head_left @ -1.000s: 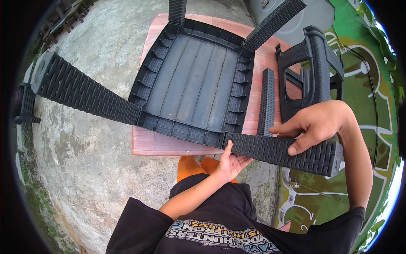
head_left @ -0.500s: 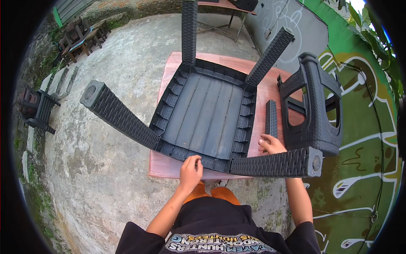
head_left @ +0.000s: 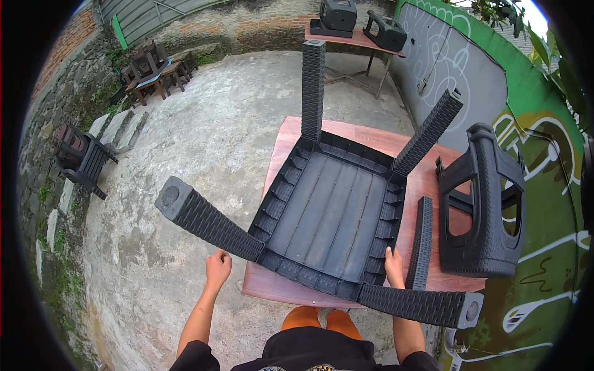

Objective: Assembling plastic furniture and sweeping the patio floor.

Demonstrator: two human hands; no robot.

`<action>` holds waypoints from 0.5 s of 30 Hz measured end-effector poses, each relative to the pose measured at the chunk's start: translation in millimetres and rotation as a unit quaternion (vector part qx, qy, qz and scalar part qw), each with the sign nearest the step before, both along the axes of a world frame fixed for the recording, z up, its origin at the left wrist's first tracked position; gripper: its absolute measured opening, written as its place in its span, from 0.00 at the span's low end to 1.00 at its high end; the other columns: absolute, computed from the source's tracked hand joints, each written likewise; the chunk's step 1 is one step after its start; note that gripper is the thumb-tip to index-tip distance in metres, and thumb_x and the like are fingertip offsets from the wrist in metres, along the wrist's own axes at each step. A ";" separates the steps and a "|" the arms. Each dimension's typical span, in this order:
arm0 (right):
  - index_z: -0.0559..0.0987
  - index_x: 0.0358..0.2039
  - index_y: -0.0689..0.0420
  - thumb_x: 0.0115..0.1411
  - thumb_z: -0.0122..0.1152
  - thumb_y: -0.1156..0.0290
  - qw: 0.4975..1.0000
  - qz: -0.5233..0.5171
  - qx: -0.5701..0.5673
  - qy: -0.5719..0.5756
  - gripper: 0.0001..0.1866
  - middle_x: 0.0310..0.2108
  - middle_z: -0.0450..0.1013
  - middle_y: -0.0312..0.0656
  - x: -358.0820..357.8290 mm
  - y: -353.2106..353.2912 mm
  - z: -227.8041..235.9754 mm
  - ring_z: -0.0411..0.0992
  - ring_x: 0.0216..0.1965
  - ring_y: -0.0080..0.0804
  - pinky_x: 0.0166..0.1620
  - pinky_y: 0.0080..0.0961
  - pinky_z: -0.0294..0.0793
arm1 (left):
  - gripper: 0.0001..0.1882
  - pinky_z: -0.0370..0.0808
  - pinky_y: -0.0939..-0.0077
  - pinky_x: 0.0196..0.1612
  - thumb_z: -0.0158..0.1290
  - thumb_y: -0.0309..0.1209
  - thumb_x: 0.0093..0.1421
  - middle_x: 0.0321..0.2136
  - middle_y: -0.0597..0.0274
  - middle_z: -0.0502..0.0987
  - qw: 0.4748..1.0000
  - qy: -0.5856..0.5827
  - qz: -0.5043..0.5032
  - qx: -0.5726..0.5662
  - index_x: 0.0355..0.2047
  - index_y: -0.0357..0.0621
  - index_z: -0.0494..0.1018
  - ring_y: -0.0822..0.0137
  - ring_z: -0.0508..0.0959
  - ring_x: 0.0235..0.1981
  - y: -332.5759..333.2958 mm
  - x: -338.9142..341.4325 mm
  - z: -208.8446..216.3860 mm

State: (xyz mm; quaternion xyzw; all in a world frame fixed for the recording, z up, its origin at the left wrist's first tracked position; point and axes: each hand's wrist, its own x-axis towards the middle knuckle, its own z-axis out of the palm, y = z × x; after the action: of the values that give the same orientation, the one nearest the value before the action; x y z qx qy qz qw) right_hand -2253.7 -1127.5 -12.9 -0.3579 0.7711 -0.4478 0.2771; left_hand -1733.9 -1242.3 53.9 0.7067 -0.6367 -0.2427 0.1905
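Observation:
A black plastic table [head_left: 328,213] with a woven pattern lies upside down, its ribbed underside and all its legs pointing up. My right hand [head_left: 394,267] grips its right rim near the close right leg, thumb on the edge and fingers partly hidden. Off the near left corner, below the near left leg [head_left: 213,224], my left hand [head_left: 218,269] hangs in the air with its fingers curled in and nothing visible in them. A loose woven-pattern strip [head_left: 421,244] lies just right of the table. Under everything is a reddish wooden tabletop [head_left: 294,133].
On the right of the tabletop a black plastic chair part [head_left: 482,210] with openings stands beside a painted wall [head_left: 544,260]. Another table [head_left: 359,38] with black items stands at the back. Stacked dark chairs [head_left: 83,154] and wooden furniture [head_left: 151,74] sit at the left.
My left hand has left the near rim and moved left, past the corner. My right hand has gone from beside the loose strip to the right rim. The view has tilted up.

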 end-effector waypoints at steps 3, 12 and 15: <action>0.65 0.61 0.63 0.67 0.46 0.70 0.997 -0.037 0.011 -0.066 0.23 0.54 0.71 0.50 2.6 -1.9 2.8 0.69 0.53 0.39 0.56 0.30 0.65 | 0.19 0.72 0.69 0.49 0.55 0.36 0.60 0.45 0.49 0.78 0.976 0.199 -0.074 -0.039 0.47 0.37 0.74 0.62 0.77 0.45 -75.2 -13.1 -26.4; 0.64 0.62 0.67 0.65 0.46 0.78 0.983 -0.013 -0.066 -0.170 0.24 0.54 0.70 0.47 8.3 0.1 33.7 0.69 0.51 0.32 0.56 0.24 0.64 | 0.31 0.73 0.80 0.41 0.44 0.20 0.51 0.40 0.57 0.77 0.892 0.370 -0.158 0.206 0.59 0.36 0.67 0.70 0.77 0.36 -125.1 -73.3 -26.5; 0.64 0.62 0.68 0.64 0.47 0.78 0.981 -0.006 -0.082 -0.174 0.24 0.54 0.71 0.47 6.0 8.9 53.5 0.69 0.51 0.31 0.57 0.23 0.63 | 0.33 0.73 0.80 0.40 0.43 0.19 0.50 0.41 0.57 0.78 0.885 0.398 -0.083 0.228 0.60 0.38 0.67 0.71 0.77 0.36 -96.4 -74.4 -17.0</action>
State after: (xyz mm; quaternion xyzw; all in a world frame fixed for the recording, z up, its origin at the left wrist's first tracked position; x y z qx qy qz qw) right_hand -2247.7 -1118.6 40.6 -0.2915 0.6740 -0.5664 0.3742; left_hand -1808.2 -1338.7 36.8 0.5192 -0.4905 -0.6573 0.2405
